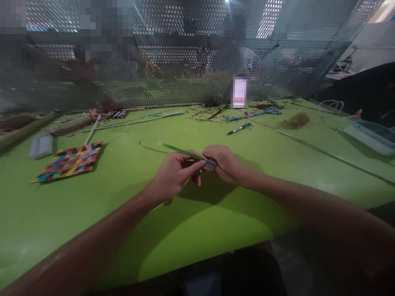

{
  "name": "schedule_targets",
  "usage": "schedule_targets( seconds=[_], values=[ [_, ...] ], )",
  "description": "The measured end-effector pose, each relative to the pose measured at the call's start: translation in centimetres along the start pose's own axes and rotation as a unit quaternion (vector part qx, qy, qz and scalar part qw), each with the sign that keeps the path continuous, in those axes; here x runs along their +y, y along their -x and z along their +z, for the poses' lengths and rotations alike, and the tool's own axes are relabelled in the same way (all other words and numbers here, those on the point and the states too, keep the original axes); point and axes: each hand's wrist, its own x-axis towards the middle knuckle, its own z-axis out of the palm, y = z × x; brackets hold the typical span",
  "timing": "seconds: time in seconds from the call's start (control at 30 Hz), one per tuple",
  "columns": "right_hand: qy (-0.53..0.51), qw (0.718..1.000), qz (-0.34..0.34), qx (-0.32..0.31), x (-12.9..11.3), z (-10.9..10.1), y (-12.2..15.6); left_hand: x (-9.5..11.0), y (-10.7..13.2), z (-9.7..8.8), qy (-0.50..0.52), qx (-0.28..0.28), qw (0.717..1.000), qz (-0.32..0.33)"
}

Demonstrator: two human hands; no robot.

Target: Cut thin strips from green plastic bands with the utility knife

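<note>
Over the green table point(129, 230), my two hands meet near the middle. My left hand point(174, 172) pinches a thin, flat green strip point(182, 151) between thumb and fingers. One end of the strip sticks out up and to the left; its other end reaches the right hand. My right hand point(220, 160) is closed around a small greyish piece point(210, 165), which shows at the thumb side. The fist covers the rest, so I cannot tell its kind. Strip and grey piece appear to touch. A black pen point(239, 128) lies just beyond the hands.
Left, a multicoloured woven mat point(72, 161) lies by a whitish block point(41, 145) and wooden pieces point(72, 124). Behind are scattered strips point(253, 114), a lit phone point(240, 91) and a perforated metal screen point(185, 74). Right, a long thin stick point(333, 155) and a plastic container point(370, 137).
</note>
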Motion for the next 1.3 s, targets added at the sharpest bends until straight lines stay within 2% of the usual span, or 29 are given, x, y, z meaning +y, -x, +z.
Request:
schedule_targets(
  seconds=[0.4, 0.63, 1.07, 1.3],
  values=[
    [-0.006, 1.000, 0.009, -0.009, -0.05, -0.01, -0.02, 0.55, 0.11, 0.15, 0.002, -0.009, 1.000, -0.005],
    [-0.015, 1.000, 0.009, -0.013, -0.10, -0.15, 0.00, 0.05, 0.14, -0.05, -0.034, -0.012, 0.999, -0.009],
    [-0.020, 0.999, 0.023, -0.035, -0.55, -0.41, -0.05, 0.20, 0.15, 0.09, -0.032, -0.017, 0.999, -0.010],
    [-0.024, 0.999, 0.022, -0.026, -0.41, -0.24, -0.03, 0.51, 0.15, 0.24, -0.019, -0.022, 1.000, -0.009]
  ],
)
